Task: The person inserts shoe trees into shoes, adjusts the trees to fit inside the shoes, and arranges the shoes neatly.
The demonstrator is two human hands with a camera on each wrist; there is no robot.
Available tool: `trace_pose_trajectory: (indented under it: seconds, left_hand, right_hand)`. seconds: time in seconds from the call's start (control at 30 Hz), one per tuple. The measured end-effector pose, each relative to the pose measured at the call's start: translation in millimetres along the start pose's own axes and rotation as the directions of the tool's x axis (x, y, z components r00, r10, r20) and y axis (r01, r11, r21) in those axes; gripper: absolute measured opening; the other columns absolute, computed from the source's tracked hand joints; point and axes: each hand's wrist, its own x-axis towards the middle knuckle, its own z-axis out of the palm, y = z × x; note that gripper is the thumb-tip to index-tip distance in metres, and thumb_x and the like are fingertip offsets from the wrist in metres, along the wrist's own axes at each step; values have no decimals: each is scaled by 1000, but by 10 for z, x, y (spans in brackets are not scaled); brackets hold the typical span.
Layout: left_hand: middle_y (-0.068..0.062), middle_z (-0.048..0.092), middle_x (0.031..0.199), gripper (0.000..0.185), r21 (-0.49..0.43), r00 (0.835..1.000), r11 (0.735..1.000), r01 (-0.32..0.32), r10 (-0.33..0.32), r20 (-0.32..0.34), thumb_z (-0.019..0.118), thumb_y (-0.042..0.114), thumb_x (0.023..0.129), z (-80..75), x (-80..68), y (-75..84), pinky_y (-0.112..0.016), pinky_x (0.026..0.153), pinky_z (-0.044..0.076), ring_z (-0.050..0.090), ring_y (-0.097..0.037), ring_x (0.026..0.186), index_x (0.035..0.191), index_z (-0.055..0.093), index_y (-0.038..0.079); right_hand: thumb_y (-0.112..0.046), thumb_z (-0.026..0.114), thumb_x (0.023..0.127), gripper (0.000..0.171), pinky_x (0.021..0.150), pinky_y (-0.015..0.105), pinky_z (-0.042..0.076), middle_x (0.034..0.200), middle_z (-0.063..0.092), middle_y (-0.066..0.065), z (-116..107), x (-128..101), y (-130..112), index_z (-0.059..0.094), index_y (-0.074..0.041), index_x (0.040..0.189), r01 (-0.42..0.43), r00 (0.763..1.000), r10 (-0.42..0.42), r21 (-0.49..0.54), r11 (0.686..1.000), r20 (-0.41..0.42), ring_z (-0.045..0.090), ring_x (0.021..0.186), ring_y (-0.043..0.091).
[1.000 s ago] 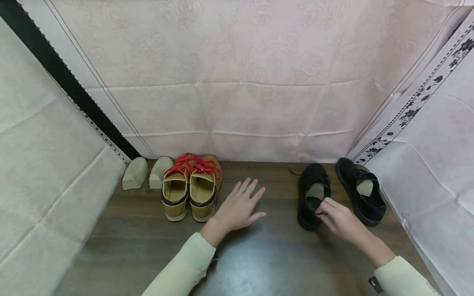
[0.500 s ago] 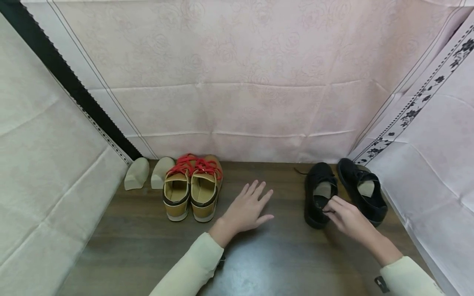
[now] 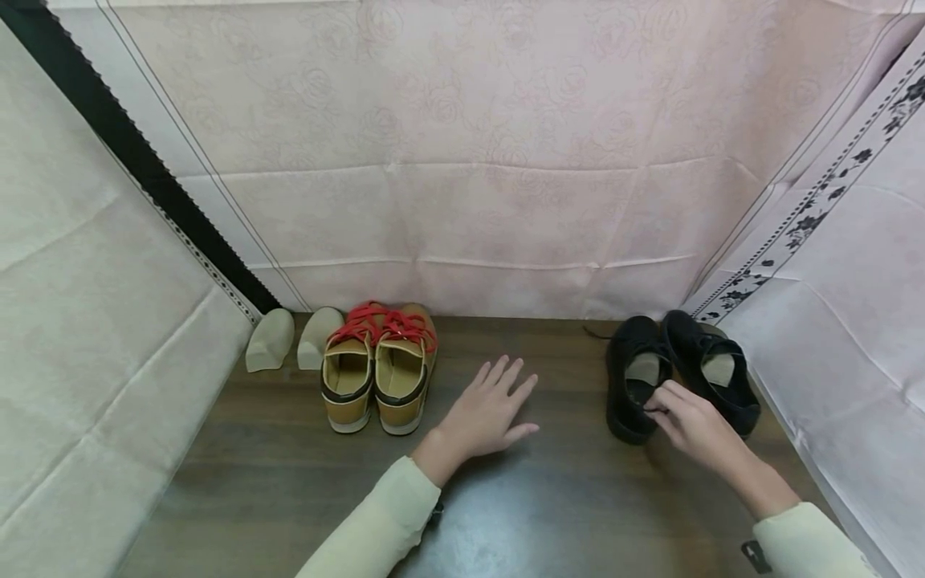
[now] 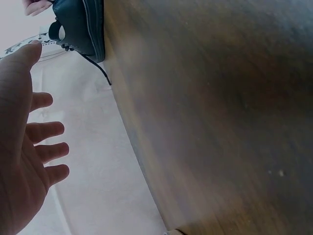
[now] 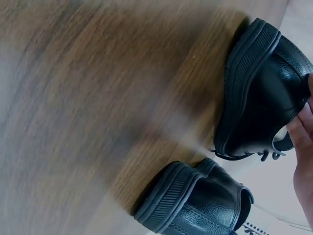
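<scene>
My right hand [image 3: 690, 421] pinches the collar near the heel of a black lace-up shoe [image 3: 627, 425]. In the right wrist view this gripped shoe [image 5: 259, 107] looks leathery, with a thick ridged sole; fingers reach over its rim. Its partner, the other black shoe [image 3: 737, 401], stands just to its right, and the two sit close together at the front. Pale inserts show inside both. With fingers spread and nothing in it, my left hand [image 3: 480, 417] hovers over the floor between the black pair and the tan shoes [image 3: 399, 409]. The left wrist view shows that left hand [image 4: 24, 156] too.
The tan shoes have red laces and stand side by side at the left. Beyond them lie two pale shoe inserts [image 3: 269, 341]. Patterned cloth [image 3: 462, 217] closes off the back and both sides of the wood-look floor [image 3: 535, 514]. A loose black lace [image 3: 596, 332] lies behind the held shoe.
My right hand has shifted the held black shoe rightward, closing the space to its partner. My left hand has drifted slightly right. The tan shoes keep their place against the wall.
</scene>
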Motion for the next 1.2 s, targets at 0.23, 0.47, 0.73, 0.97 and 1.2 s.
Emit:
trace_pose_trajectory:
  seconds: [0.23,0.47,0.73,0.97,1.2]
  left_hand:
    - [-16,31,168,76,12,1000,1000,-16,16,-1,43,65,103,-20,10,18,-52,125,27,28,-37,156,163,33,18]
    - [-15,30,168,76,8,1000,1000,-26,26,4,43,65,103,-38,25,35,-52,126,26,27,-36,156,163,32,19]
    - [-14,30,169,77,25,999,999,-36,35,17,42,66,103,6,44,64,-52,125,27,26,-36,157,163,31,20]
    - [-15,31,168,76,18,998,997,-69,69,7,44,65,103,24,89,141,-53,124,28,28,-36,156,163,32,20]
    - [-15,32,167,77,38,996,995,-94,94,-6,41,67,103,5,88,198,-52,124,30,29,-36,155,163,32,20]
  right_hand:
    - [14,87,64,43,73,16,50,90,62,-6,-27,-8,49,65,-14,88,4,1000,-4,-44,999,-21,63,80,6]
    - [2,79,83,22,72,17,50,92,63,-5,-82,-62,180,66,-14,90,9,1000,-9,-38,999,-1,63,80,9]
    - [13,81,71,36,70,17,49,91,61,-6,-159,-97,261,66,-14,90,12,1000,-11,-46,999,22,60,78,7]
    - [-8,74,93,13,68,17,48,90,61,-8,-205,-141,299,65,-16,90,-4,999,7,-61,998,43,59,76,7]
    - [10,83,65,39,67,19,47,88,59,-9,-236,-155,327,63,-16,87,-17,999,21,-94,995,40,57,75,6]
